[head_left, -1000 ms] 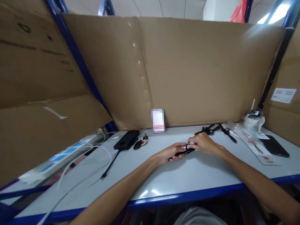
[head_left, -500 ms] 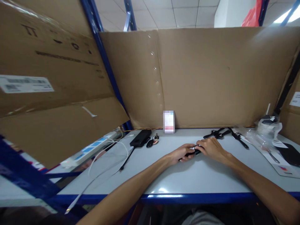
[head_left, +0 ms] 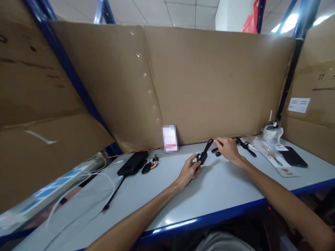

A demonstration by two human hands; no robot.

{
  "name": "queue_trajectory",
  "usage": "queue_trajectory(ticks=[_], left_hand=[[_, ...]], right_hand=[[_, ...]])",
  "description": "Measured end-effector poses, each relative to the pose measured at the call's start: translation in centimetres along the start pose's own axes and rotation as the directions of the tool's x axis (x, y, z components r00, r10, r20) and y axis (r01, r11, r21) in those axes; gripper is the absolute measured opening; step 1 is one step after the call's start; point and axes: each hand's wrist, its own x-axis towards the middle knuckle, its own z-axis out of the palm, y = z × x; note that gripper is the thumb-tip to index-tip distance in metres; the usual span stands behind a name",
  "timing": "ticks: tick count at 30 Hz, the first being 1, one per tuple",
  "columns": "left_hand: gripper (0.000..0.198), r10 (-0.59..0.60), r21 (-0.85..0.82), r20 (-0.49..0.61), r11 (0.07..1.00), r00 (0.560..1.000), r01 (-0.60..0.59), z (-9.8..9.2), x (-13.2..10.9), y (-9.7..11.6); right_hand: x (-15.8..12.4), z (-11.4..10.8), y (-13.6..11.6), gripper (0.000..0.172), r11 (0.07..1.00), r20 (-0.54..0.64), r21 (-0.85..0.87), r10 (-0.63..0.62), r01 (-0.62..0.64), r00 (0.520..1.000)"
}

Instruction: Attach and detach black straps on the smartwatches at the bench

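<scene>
A black spokeshave (head_left: 202, 157) with a bulbous handle is gripped in my left hand (head_left: 188, 169), tilted so one handle points up and to the right. Some bright metal shows at its middle. My right hand (head_left: 227, 149) is close to the tip of that handle, its fingertips pinched together; whether anything small sits between them I cannot make out. Behind the right hand, black handles (head_left: 217, 152) of similar tools lie on the table, partly covered. Another black spokeshave (head_left: 246, 147) rests farther right.
A phone-like screen (head_left: 170, 138) leans on the cardboard back wall (head_left: 209, 80). To the left lie keys (head_left: 150, 165), a black power adapter (head_left: 133, 163), white cables (head_left: 113, 188) and a power strip (head_left: 57, 186). At right are plastic packaging (head_left: 264, 150), a lidded cup (head_left: 270, 131) and a black phone (head_left: 294, 157).
My right hand has come off the middle of the spokeshave and moved toward its upper handle tip. The left hand has turned the tool more upright. My view has swung right.
</scene>
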Motion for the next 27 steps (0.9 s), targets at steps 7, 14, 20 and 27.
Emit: queue_trajectory(ticks=[7,14,20,27], left_hand=[[0.058,0.010,0.052,0.023,0.999,1.000,-0.012,0.3,-0.5,0.3],[0.073,-0.049,0.201,0.139,0.979,0.989,0.020,-1.1,0.6,0.3],[0.072,-0.068,0.420,0.145,0.907,0.987,0.001,-3.1,1.6,-0.2],[0.058,0.164,0.738,0.150,0.638,0.975,-0.220,-3.8,2.0,0.2]], right_hand=[[1.2,-1.1,2.5,0.036,0.984,0.034,-0.112,0.143,-0.138,0.989],[1.0,-0.6,2.2,0.040,0.998,0.185,0.033,0.039,-0.045,0.982],[-0.3,0.1,0.1,0.034,0.939,0.484,0.310,-0.291,0.150,0.825],[-0.5,1.9,1.2,0.028,0.922,0.656,0.368,-0.350,0.122,0.669]])
